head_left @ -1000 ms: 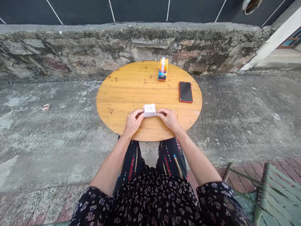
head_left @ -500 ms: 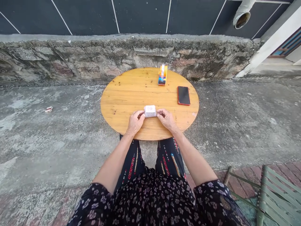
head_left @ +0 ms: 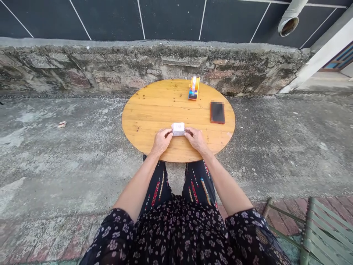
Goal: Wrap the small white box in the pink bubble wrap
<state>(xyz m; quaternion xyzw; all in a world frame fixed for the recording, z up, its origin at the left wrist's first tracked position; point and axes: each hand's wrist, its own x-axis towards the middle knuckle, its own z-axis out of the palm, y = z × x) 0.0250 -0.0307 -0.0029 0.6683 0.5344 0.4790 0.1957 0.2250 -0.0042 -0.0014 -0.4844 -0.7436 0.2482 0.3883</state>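
Note:
A small white packet (head_left: 178, 129) lies on the round wooden table (head_left: 154, 110), near its front edge. My left hand (head_left: 161, 141) pinches the packet's left end with curled fingers. My right hand (head_left: 195, 139) pinches its right end the same way. Both hands rest on the tabletop. What the packet contains is hidden.
An orange tape dispenser (head_left: 193, 88) stands at the table's far edge. A dark phone in a red case (head_left: 217, 112) lies to the right. A rough stone wall (head_left: 110, 66) runs behind. A green slatted chair (head_left: 317, 232) sits at lower right, and a pipe end (head_left: 288, 22) shows at upper right.
The camera has tilted and backed off a little, so the table looks smaller. Both hands have stayed on the packet's ends.

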